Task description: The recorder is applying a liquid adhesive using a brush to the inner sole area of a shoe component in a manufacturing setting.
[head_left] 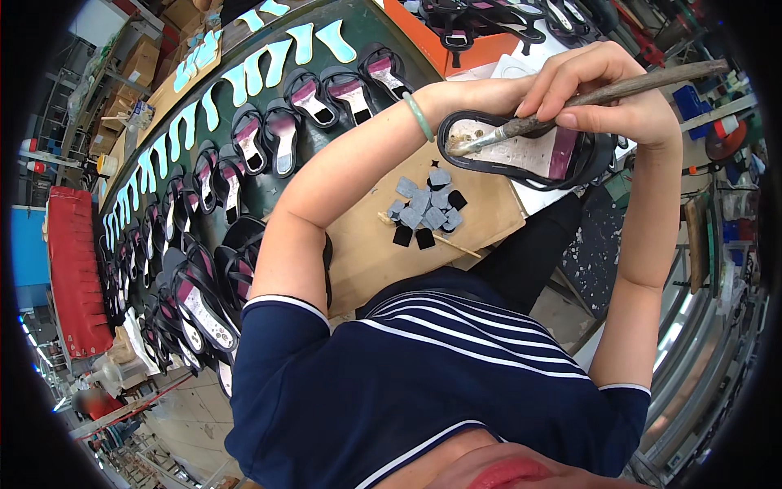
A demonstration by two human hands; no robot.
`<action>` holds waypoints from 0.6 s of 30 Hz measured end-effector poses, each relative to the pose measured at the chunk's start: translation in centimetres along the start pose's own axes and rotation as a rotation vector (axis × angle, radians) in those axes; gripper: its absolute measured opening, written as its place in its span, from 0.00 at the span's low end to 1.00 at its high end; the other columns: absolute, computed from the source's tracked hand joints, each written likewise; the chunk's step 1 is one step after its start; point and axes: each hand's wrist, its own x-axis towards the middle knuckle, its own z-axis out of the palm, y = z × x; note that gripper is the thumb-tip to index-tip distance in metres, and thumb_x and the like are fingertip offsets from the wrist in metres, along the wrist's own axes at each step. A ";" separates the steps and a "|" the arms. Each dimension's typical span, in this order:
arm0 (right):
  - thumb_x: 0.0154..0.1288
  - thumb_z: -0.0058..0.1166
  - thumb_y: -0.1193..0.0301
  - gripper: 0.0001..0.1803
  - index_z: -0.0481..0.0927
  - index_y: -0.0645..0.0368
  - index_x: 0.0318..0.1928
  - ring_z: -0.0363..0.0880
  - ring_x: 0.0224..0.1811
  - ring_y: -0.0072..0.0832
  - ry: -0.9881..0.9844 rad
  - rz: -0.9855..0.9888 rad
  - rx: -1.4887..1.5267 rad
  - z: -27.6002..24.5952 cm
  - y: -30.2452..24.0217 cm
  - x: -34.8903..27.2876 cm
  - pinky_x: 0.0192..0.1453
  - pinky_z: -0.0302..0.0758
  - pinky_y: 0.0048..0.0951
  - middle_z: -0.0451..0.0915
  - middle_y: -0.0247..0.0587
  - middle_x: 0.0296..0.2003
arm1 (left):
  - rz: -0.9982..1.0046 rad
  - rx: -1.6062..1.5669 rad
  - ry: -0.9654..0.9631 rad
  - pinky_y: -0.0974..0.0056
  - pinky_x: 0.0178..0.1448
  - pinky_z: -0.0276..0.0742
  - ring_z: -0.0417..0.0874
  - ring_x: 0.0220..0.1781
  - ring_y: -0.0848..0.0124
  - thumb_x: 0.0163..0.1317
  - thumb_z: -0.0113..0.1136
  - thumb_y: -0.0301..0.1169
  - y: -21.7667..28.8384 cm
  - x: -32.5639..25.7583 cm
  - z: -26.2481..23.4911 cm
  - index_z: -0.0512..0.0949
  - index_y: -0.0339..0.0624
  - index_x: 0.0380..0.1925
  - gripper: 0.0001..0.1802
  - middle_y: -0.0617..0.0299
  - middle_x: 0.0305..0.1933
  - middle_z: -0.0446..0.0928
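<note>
My right hand (607, 91) is closed around the wooden handle of a paintbrush (643, 83). Its bristle end rests on the heel area of a black strappy sandal (489, 147), whose insole is pale with a purple band. Along the sandal's upper side lies my left hand (489, 94), with a green bangle at the wrist, holding the sandal up. Its fingers are mostly hidden by my right hand and the sandal. Below the sandal, a pile of small grey and black pads (423, 205) sits on a brown cardboard sheet (366, 265).
Rows of black sandals (309, 99) and pale blue-edged insole pieces (252, 75) cover the dark green table (399, 41) on the left. A thin stick (458, 246) lies by the pads. More sandals (481, 16) stand at the far side near an orange panel (415, 37).
</note>
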 end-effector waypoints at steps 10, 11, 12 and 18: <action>0.56 0.64 0.71 0.09 0.86 0.65 0.32 0.84 0.39 0.32 -0.062 0.037 -0.020 -0.4 -0.1 0.4 0.45 0.79 0.29 0.85 0.51 0.37 | 0.146 -0.054 -0.164 0.69 0.60 0.71 0.74 0.54 0.72 0.73 0.51 0.38 -3.1 1.1 0.4 0.78 0.40 0.54 0.18 0.60 0.57 0.73; 0.56 0.64 0.71 0.09 0.86 0.65 0.32 0.84 0.39 0.33 -0.074 0.048 -0.045 -0.4 -0.2 0.4 0.45 0.79 0.29 0.85 0.51 0.37 | 0.056 -0.110 -0.180 0.69 0.60 0.71 0.73 0.55 0.73 0.74 0.50 0.38 -3.2 1.0 0.3 0.77 0.39 0.56 0.19 0.59 0.58 0.72; 0.56 0.64 0.71 0.08 0.86 0.65 0.33 0.85 0.39 0.33 -0.080 0.064 -0.071 -0.4 -0.3 0.2 0.45 0.79 0.29 0.85 0.52 0.37 | 0.060 -0.113 -0.186 0.69 0.60 0.71 0.73 0.55 0.73 0.74 0.50 0.38 -2.8 0.9 0.5 0.77 0.39 0.56 0.19 0.59 0.58 0.72; 0.55 0.63 0.78 0.06 0.86 0.66 0.34 0.84 0.39 0.26 -0.026 0.013 -0.034 -0.2 -0.3 -1.4 0.46 0.79 0.24 0.86 0.44 0.35 | -0.137 -0.490 -0.202 0.69 0.68 0.66 0.71 0.64 0.76 0.78 0.34 0.50 -2.5 1.0 1.3 0.60 0.41 0.71 0.31 0.58 0.65 0.69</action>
